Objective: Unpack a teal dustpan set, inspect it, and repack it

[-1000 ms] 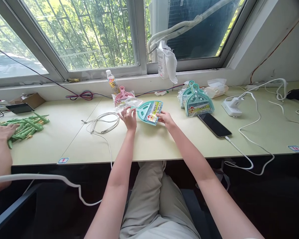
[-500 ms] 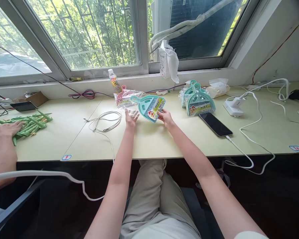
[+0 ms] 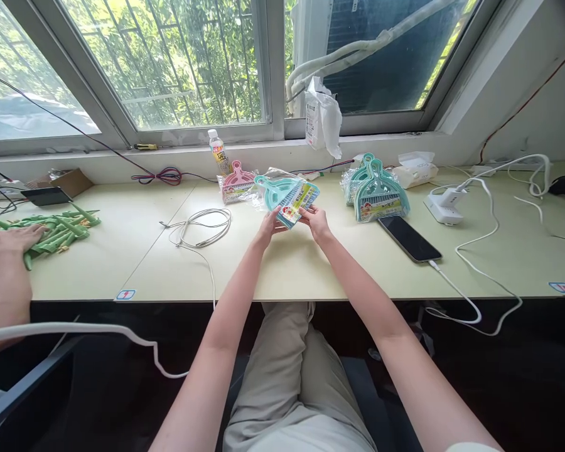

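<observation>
A long pale surface [image 3: 169, 276] runs under the window [image 3: 193, 63], with greenery and bars behind the glass. Over at the far left, another person's hand [image 3: 19, 238] rests on a heap of green pods [image 3: 66, 229], near a dark device [image 3: 47, 196] and an open cardboard box [image 3: 73, 182]. Next along lies a loosely coiled pale cable [image 3: 207, 227], and behind it a bottle [image 3: 219, 152] stands close to a pink dustpan set [image 3: 236, 183] in clear wrap. Then come the wearer's hands, with the teal dustpan set [image 3: 289, 196] between them, its handle pointing away to the left and its printed label end nearest the fingers. The left hand [image 3: 269, 227] is closed on the label end's lower left edge, so the set lies just beyond it, up and to the right. The right hand [image 3: 316, 223] pinches the lower right edge, and from there the set reaches off to the left and away. Farther right, more teal dustpan sets [image 3: 380, 194] sit in wrap beside a black phone [image 3: 409, 238], then a white charger [image 3: 446, 206] with its cords.
</observation>
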### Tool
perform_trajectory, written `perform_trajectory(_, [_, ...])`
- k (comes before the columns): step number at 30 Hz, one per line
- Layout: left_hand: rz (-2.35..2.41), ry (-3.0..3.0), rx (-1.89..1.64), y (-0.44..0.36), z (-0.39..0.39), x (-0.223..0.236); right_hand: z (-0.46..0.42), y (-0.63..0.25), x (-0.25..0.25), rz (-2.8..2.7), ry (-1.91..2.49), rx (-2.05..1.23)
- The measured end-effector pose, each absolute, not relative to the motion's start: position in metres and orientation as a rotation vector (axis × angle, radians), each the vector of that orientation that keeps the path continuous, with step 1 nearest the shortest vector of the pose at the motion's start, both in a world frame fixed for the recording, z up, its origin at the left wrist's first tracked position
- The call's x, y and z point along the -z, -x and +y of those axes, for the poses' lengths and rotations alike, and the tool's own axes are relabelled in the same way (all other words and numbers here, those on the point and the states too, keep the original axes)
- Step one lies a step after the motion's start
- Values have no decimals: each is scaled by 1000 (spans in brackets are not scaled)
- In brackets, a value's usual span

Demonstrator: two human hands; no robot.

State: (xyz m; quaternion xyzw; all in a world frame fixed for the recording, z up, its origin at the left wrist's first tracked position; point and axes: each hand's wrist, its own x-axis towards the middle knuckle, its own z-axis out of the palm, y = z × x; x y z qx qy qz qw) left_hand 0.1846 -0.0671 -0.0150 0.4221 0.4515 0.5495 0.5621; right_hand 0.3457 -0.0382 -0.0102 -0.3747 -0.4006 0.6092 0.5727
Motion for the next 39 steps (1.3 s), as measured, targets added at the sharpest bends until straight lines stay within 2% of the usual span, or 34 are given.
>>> perform_trajectory(8, [901,-1131,-1066,-192,-78,11,-36,-348,12,-902,840,-1439])
perform_trajectory(16, [906,-1004,-1460,-184,-69,13,-42,-344,8,-914,873,-1465])
perform_trajectory(28, [1040,-1040,-1423,-194,-71,18,-33,-345,9,-860,929,-1513])
perform_trajectory(39, [997,-1167,-1309,-190,-73,19,-16,-364,19,-684,1056,-1351])
